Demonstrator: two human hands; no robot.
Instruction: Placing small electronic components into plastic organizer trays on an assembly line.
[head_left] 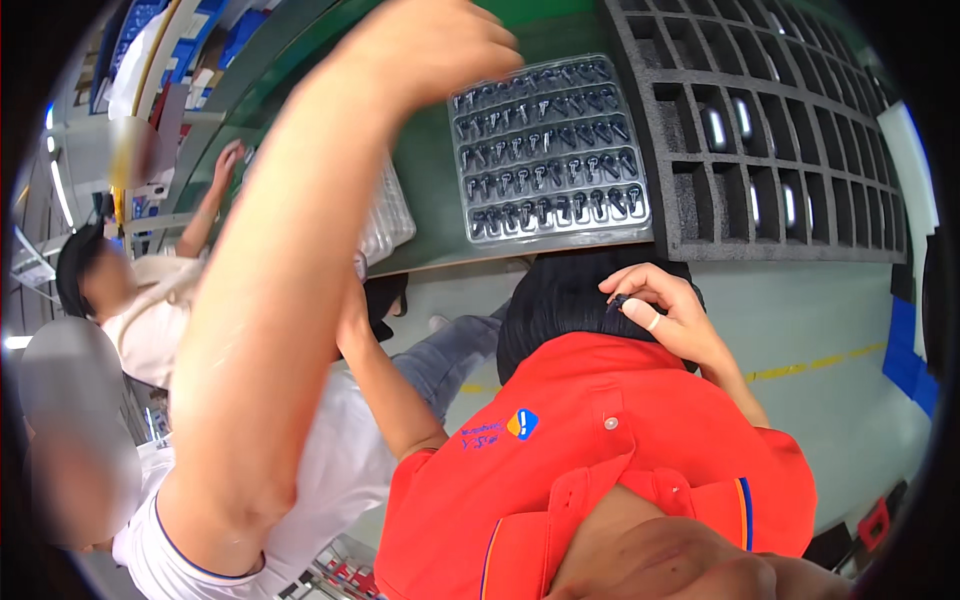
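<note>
This looks like a factory assembly area. Just ahead of the right hand (676,312) and its fingers (645,277) runs a long green worktop (430,165). On it, ahead and slightly left of the fingers, a clear moulded tray (552,233) holds rows of matching small dark parts (541,178); ahead and to their right, a grey foam block (755,247) is divided into many compartments, some with shiny oblong pieces (716,130). Right of the fingers, a yellow line (825,363) crosses the pale floor (800,310). Well to their left, a co-worker in white (330,440) and another in a dark cap (82,262) are at the bench, with blue containers (240,36) and strip lights (61,194) farther off.
</note>
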